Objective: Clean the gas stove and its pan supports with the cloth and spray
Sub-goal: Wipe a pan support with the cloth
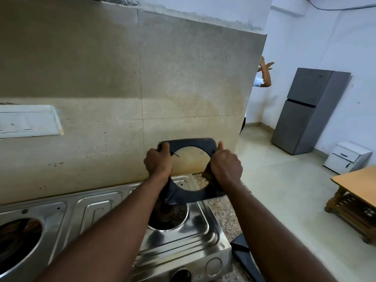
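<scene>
A black square pan support (193,144) with a round hole is held up, tilted, above the right burner (168,216) of the steel gas stove (183,247). My left hand (158,161) grips its left edge. My right hand (224,167) grips its right edge, thumb up, with what looks like a brownish cloth (206,173) pressed under the palm. The left burner opening (18,243) stands bare. A second black pan support (244,255) lies on the counter right of the stove. No spray bottle is in view.
A stained beige tiled wall (101,78) rises just behind the stove, with a white switch plate (28,121) at left. Past the speckled counter's (223,210) right end are a grey fridge (309,110), a white drawer unit (348,157), a wooden table (356,190), and another person's raised arm (264,72).
</scene>
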